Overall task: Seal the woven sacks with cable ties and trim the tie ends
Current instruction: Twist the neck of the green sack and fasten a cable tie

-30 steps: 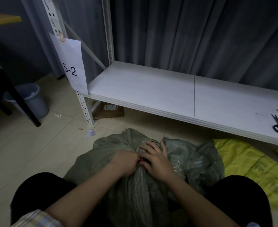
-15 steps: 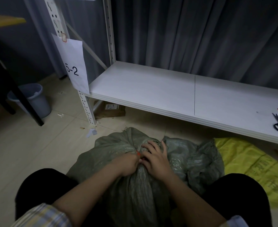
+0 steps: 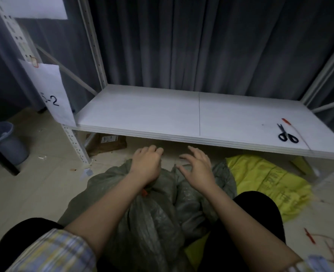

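While the grey-green woven sack [image 3: 152,213] sits between your knees on the floor, its neck looks gathered, with a bit of red cable tie [image 3: 143,192] showing at the bunch just under your left wrist. Judgement: the tie is on this sack, but whether it is cinched fully cannot be told; the trim is not yet done. Scissors [image 3: 287,134] lie on the white shelf [image 3: 162,114] to your right, well apart from both hands, beside a spare red tie [image 3: 286,121]. A yellow sack [image 3: 264,181] lies flat on the floor to the right, apparently unsealed.

Your left hand [image 3: 145,163] hovers over the sack's top, fingers curled loosely, holding nothing visible. Your right hand [image 3: 198,165] is lifted, fingers spread and slightly bent, empty; contact with the sack cannot be confirmed. More red ties [image 3: 309,235] are scattered on the floor at lower right.
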`<action>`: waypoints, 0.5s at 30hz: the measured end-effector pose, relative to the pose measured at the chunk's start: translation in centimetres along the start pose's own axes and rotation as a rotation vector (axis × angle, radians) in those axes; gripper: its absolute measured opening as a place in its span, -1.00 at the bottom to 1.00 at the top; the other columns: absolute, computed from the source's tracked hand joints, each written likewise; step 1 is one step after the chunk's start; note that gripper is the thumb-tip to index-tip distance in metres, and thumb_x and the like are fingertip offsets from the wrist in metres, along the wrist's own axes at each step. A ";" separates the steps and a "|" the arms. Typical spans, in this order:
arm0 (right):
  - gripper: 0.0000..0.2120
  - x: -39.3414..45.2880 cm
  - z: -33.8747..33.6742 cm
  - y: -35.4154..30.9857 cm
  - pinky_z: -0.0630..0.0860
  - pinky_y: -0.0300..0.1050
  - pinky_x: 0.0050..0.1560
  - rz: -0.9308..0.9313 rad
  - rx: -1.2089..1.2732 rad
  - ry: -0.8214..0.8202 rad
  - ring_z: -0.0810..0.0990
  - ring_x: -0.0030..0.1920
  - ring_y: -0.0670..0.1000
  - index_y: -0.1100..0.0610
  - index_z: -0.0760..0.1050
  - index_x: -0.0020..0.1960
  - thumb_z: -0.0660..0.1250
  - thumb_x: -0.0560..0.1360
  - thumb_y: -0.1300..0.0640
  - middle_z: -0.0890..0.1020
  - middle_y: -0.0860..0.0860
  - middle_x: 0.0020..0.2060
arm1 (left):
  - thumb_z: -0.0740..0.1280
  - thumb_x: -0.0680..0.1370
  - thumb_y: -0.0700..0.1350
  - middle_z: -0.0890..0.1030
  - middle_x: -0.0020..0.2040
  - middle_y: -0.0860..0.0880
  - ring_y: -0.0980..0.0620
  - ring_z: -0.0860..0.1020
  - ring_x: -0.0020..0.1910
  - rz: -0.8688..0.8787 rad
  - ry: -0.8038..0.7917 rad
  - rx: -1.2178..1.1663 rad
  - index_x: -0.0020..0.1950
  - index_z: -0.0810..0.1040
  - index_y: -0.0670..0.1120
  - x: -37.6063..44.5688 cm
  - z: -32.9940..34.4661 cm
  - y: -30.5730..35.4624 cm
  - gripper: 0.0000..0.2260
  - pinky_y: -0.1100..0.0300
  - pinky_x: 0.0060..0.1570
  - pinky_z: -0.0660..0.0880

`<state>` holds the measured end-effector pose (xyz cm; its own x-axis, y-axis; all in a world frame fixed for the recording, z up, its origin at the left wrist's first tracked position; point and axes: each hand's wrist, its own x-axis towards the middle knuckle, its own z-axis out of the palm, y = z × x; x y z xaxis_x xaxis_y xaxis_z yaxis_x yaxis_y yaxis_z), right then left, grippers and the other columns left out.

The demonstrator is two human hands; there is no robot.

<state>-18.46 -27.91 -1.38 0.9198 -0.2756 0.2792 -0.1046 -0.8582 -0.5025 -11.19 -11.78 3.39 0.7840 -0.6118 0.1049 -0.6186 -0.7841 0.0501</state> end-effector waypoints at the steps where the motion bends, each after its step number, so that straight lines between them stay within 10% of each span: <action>1: -0.65 0.1 -0.9 0.6 0.10 0.08 0.46 0.044 -0.023 -0.005 0.23 0.45 0.09 0.00 0.54 0.23 0.34 0.49 -0.09 0.36 0.02 0.41 | 0.15 0.55 -0.10 0.46 0.25 -0.08 -0.12 0.42 0.24 0.026 0.029 0.009 0.30 0.37 -0.04 0.7 -0.2 1.0 -0.69 0.05 0.21 0.30; 6: -0.67 1.1 -5.6 4.9 0.42 0.01 0.22 0.136 0.015 0.105 0.53 0.16 0.12 0.07 0.60 0.09 0.33 0.46 -0.12 0.63 0.03 0.08 | 0.14 0.57 -0.11 0.50 0.23 -0.09 -0.13 0.46 0.21 0.137 0.103 -0.044 0.30 0.38 -0.06 4.3 -1.5 6.8 -0.70 0.05 0.16 0.33; 15: -0.82 3.2 -13.5 17.0 0.42 -0.21 -0.14 0.476 0.115 0.236 0.60 0.00 0.04 0.15 0.61 0.02 0.28 0.53 0.11 0.66 0.03 -0.02 | 0.13 0.58 -0.16 0.59 0.05 -0.09 -0.12 0.56 -0.05 0.296 0.073 -0.091 0.22 0.42 -0.10 14.1 -0.1 18.9 -0.76 0.07 -0.11 0.45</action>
<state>-22.41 -49.27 2.02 0.6697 -0.7234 0.1681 -0.4349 -0.5655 -0.7008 -11.81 -35.18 5.96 0.5653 -0.8006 0.1988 -0.8241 -0.5584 0.0950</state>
